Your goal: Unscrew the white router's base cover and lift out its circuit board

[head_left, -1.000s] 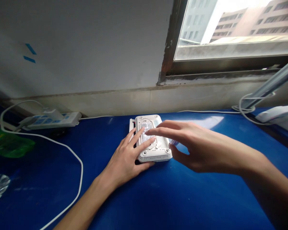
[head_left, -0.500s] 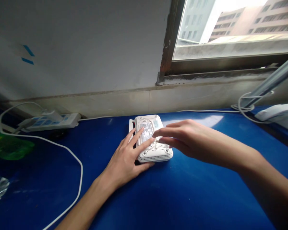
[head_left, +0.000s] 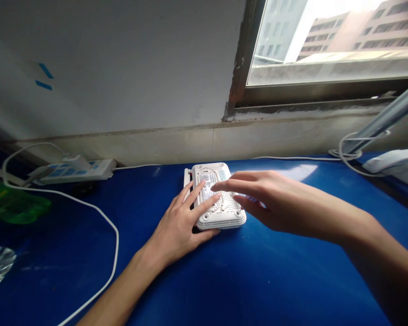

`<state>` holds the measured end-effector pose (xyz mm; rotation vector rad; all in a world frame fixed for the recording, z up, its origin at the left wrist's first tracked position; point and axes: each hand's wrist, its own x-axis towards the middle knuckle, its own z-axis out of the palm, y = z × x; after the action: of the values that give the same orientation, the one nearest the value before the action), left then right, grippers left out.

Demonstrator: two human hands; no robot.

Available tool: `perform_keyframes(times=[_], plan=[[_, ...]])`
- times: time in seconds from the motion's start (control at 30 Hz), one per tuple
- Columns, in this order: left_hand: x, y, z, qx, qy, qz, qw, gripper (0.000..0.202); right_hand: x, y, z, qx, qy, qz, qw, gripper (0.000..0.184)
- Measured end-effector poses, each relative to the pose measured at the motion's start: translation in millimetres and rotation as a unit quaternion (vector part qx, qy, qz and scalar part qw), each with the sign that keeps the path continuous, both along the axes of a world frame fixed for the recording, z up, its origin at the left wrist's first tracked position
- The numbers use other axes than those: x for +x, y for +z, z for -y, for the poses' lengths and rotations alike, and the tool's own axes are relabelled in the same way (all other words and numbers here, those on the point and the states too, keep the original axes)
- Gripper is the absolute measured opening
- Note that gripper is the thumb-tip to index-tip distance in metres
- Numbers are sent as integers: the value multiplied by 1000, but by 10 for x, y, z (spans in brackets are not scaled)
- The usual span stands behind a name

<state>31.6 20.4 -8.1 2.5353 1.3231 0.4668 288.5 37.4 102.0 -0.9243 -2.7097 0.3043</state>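
A white router [head_left: 230, 209] lies on the blue tabletop with its vented underside up, showing a label and round feet. Along its left side runs a white antenna [head_left: 187, 177]. My left hand [head_left: 175, 217] is spread over the router's left part, fingertips resting on the underside and the thumb along the front edge. From the right, my right hand [head_left: 261, 194] reaches over the router, its index fingertip near the label. A gap shows between its thumb and fingers, and I see nothing held there; its other fingers are partly hidden.
A white power strip [head_left: 102, 170] with a plug stands at the back left. Its white cable [head_left: 116, 244] curves across the left side. A green bottle [head_left: 23, 206] lies at the far left, above a clear plastic object [head_left: 0, 267]. A metal pole [head_left: 377, 122] rises at the right.
My right thumb has moved away from the index finger, widening the gap, and the index fingertip has shifted slightly left over the label. My left hand stays on the router.
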Motion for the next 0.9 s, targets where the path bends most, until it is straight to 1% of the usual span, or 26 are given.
perform_keyframes(times=[0.03,0.07,0.1,0.13,0.2,0.23,0.27,0.3,0.33,0.43,0.47,0.5,0.53,0.57,0.63,0.67,0.7,0.73,0.77,0.83,0.87,0.9], plan=[[0,-3,-2,0,0,0,1000,80,3,3,5,-2,5,-5,1000,62],[1,-6,-3,0,0,-1,1000,81,1,9,10,-5,7,-8,1000,66],[2,-9,-4,-1,0,-3,1000,81,-7,17,14,-8,4,-7,1000,65],[3,-10,-4,-3,1,-5,1000,81,-20,23,15,-10,-6,-6,1000,57],[5,-10,-2,-6,2,-9,1000,80,-47,27,7,-13,-30,3,999,33],[5,-9,-2,-7,3,-9,1000,80,-56,22,-1,-14,-36,8,999,25],[6,-9,-2,-6,2,-10,1000,79,-58,14,-11,-16,-37,11,999,21],[6,-9,-2,-5,1,-9,1000,79,-54,3,-19,-15,-33,12,999,22],[5,-10,-3,-2,0,-7,1000,79,-45,-7,-26,-12,-27,9,1000,27],[3,-14,-8,6,-3,0,1000,81,-12,-24,-24,-2,-5,-8,1000,59],[3,-14,-9,6,-4,2,1000,81,-9,-22,-18,-3,-1,-12,1000,67],[3,-14,-10,6,-4,4,1000,82,-12,-18,-12,-5,-2,-12,1000,70],[2,-12,-10,6,-5,4,1000,82,-21,-12,-8,-7,-9,-10,1000,67],[2,-10,-9,5,-5,4,1000,81,-34,-7,-7,-8,-20,-8,1000,58],[2,-4,-7,2,-2,2,1000,81,-59,-2,-12,-11,-40,-1,999,33],[2,-1,-7,0,-1,0,1000,81,-65,-4,-17,-14,-44,2,999,26],[2,1,-7,-2,0,-3,1000,80,-67,-7,-21,-17,-42,2,999,23],[1,1,-7,-3,1,-6,1000,80,-62,-9,-22,-18,-35,0,999,25],[0,0,-8,-4,2,-8,1000,80,-54,-11,-19,-19,-27,-3,999,32],[0,-6,-10,-3,1,-10,1000,81,-33,-5,-4,-23,-12,-11,1000,54],[0,-9,-10,-3,1,-10,1000,81,-26,1,5,-26,-7,-14,1000,62],[0,-13,-11,-2,0,-10,1000,81,-23,8,12,-30,-5,-14,999,64]])
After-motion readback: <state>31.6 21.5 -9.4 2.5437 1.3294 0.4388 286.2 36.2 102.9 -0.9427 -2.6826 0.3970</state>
